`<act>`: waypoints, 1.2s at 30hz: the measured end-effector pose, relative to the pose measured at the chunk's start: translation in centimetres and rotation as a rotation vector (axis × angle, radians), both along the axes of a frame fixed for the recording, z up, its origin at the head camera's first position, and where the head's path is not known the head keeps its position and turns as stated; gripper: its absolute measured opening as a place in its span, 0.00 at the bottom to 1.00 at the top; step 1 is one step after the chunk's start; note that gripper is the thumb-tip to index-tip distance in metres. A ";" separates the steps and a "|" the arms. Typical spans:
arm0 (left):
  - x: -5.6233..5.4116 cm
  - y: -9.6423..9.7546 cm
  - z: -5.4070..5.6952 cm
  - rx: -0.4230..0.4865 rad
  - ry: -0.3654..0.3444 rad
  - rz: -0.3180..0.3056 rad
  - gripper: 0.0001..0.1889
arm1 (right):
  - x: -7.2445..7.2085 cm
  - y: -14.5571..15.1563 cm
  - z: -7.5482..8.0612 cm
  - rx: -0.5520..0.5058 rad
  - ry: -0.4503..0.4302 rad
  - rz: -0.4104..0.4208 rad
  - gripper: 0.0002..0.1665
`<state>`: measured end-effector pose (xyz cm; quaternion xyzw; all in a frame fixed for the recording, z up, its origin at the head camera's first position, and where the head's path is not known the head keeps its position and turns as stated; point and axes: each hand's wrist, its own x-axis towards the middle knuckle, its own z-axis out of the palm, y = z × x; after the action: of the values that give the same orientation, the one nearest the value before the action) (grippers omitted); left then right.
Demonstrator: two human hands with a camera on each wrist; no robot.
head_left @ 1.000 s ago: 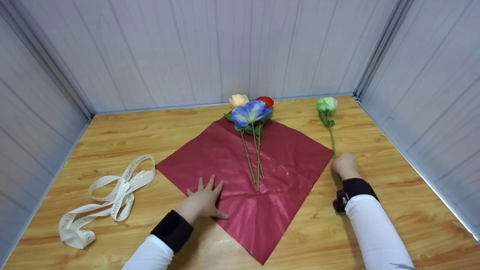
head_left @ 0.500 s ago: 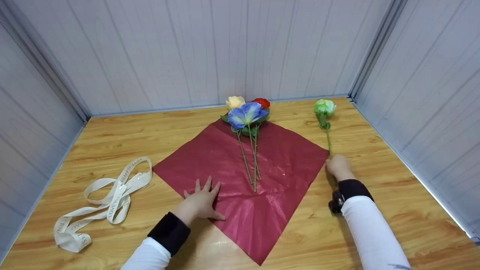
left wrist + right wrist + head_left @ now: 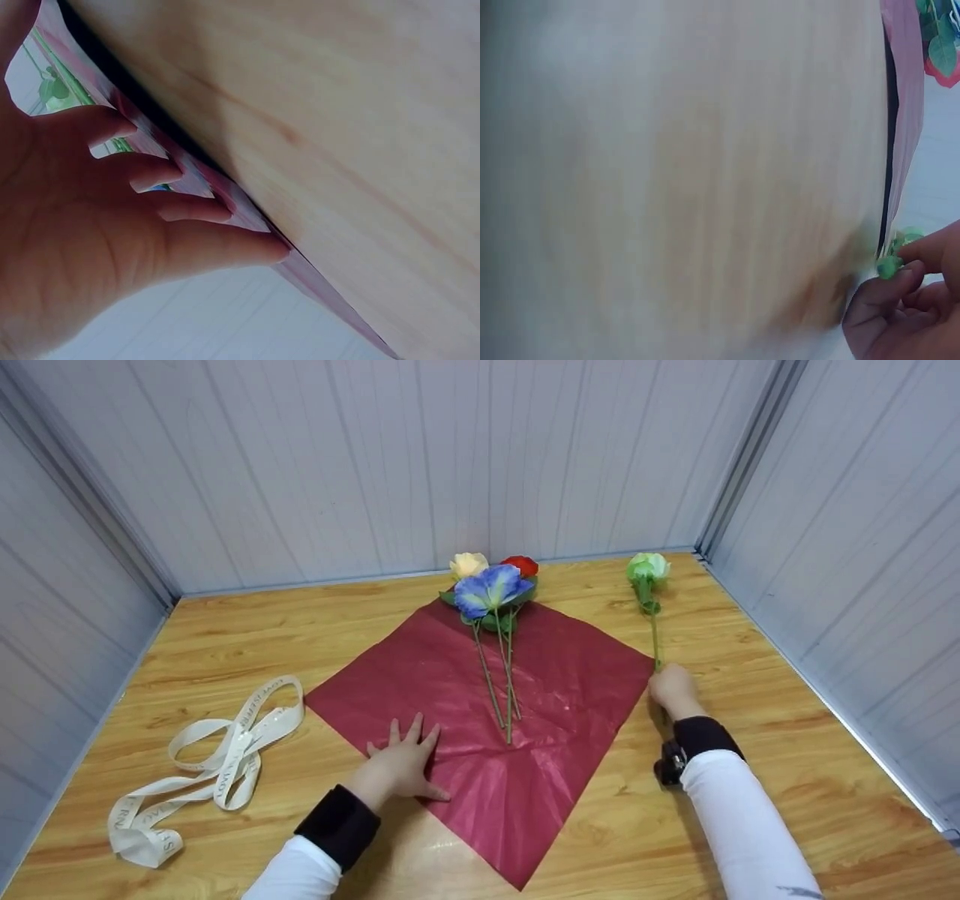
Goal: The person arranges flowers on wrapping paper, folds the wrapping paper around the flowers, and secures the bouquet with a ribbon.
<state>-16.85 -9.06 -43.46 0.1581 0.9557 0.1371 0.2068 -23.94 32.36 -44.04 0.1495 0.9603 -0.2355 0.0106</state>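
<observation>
Little has changed: the right hand [image 3: 673,690] pinches the green flower [image 3: 648,568], still beside the maroon paper [image 3: 412,667], perhaps unlifted. Left hand [image 3: 397,766] lies spread

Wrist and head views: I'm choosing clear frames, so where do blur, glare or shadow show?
Head: fairly sharp, a glare spot on the wooden tabletop near the left hand, sheen on the burgundy wrapping paper; left wrist: soft, hazy tabletop; right wrist: blurred tabletop, shadow beside the right hand.
</observation>
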 end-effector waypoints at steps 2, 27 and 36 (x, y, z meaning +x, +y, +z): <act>0.0 0.0 0.0 0.001 -0.002 0.001 0.56 | -0.2 -0.4 0.1 -0.033 0.012 -0.010 0.21; 0.1 0.0 0.0 0.001 0.002 -0.002 0.56 | -1.1 -13.6 4.6 -0.328 0.344 0.121 0.16; 0.2 -0.1 0.1 -0.005 0.013 -0.009 0.56 | -0.3 -17.3 2.8 -0.283 0.218 0.180 0.14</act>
<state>-16.64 -9.16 -43.37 0.1626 0.9567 0.1327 0.2016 -24.25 15.09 -41.20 0.0335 0.9225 -0.3812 -0.0514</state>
